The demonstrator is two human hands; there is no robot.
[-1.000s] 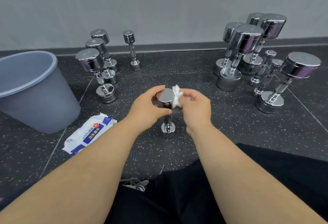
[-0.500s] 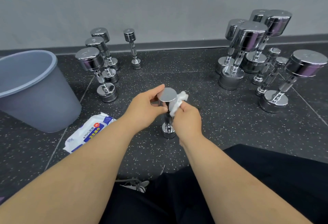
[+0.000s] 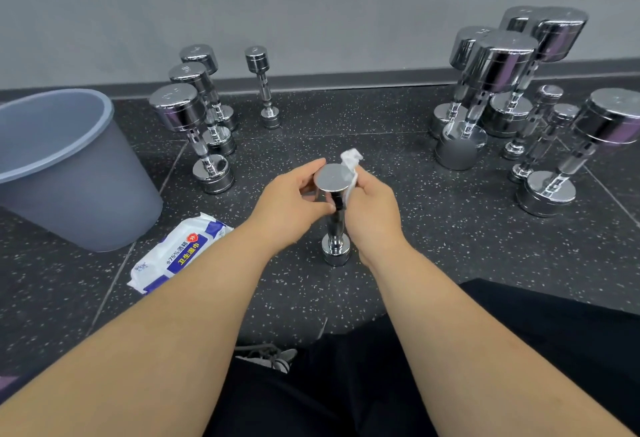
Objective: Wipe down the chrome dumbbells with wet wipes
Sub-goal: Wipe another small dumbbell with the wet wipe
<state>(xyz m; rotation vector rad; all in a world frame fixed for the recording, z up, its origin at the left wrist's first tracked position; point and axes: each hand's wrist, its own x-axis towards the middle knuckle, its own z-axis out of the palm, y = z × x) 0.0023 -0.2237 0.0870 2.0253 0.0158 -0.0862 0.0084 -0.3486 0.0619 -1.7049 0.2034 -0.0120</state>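
A small chrome dumbbell (image 3: 333, 178) stands upright on the dark speckled floor at the centre. My left hand (image 3: 294, 199) grips its top head from the left, thumb and fingers curled round it. My right hand (image 3: 372, 206) holds a crumpled white wet wipe (image 3: 351, 162) against the right side of the head and upper handle. The wipe's end sticks up above the head. The lower head rests on the floor between my wrists.
A grey plastic bin (image 3: 65, 166) stands at the left. A wet-wipe pack (image 3: 180, 253) lies beside my left forearm. Several chrome dumbbells stand upright at back left (image 3: 188, 117) and at the right (image 3: 491, 65). My dark-clothed legs fill the bottom.
My right hand with the wipe dropped down the handle, then came back up to the dumbbell's top head. My left hand kept its grip on the head.
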